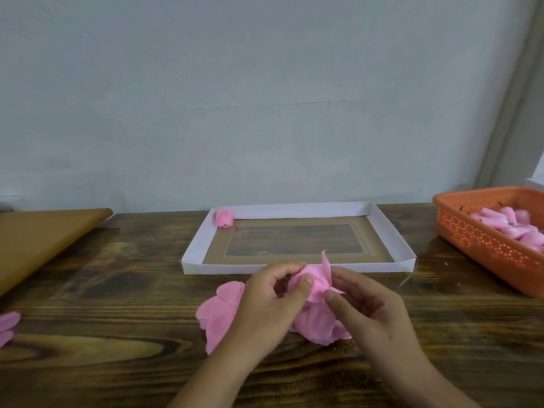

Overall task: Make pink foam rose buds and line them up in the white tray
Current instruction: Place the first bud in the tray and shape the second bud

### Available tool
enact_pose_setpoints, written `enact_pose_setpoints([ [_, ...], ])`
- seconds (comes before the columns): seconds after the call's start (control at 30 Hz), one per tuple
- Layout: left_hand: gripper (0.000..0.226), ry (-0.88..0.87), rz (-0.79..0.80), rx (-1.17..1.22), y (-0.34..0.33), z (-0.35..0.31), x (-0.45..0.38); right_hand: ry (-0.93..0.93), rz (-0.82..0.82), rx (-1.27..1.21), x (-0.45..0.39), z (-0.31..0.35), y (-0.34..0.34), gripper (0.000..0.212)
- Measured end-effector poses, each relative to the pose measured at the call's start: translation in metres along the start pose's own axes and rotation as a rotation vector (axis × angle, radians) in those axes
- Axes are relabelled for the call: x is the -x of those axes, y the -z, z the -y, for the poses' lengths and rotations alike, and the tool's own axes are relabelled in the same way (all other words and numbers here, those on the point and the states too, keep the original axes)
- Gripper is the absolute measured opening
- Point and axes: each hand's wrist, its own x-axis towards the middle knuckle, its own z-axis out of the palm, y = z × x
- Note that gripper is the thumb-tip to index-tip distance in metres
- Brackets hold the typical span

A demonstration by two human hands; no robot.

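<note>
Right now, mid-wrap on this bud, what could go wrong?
1. A petal tip sticks up loose from the half-wrapped bud between the left hand and right hand; easing either grip may let it unroll.
2. Loose pink petals lie under the left wrist and could get dragged or creased.

both hands (266, 301) (368, 307) pinch a pink foam bud (316, 279), apparently half-rolled, before white tray (194, 248).
</note>
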Motion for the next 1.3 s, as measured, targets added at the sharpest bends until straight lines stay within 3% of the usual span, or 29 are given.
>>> enact_pose_setpoints([
  [0.13,0.017,-0.006,0.013,-0.041,-0.001,-0.001,0.001,-0.027,-0.038,0.004,0.0,-0.003,0.001,0.021],
  [0.47,0.019,-0.048,0.024,-0.108,-0.006,-0.001,0.004,0.006,-0.04,0.094,0.005,-0.013,0.003,0.008],
  [0.83,0.018,-0.039,0.011,-0.076,-0.006,-0.001,0.004,0.047,-0.003,0.302,0.007,-0.014,0.003,0.042],
  [1.1,0.054,-0.109,-0.014,-0.015,-0.005,0.003,0.004,0.131,0.044,0.397,0.005,-0.012,0.001,0.068],
  [1.3,0.023,-0.159,0.021,0.01,-0.004,0.0,0.004,0.169,0.031,0.403,0.005,-0.014,0.004,0.069],
])
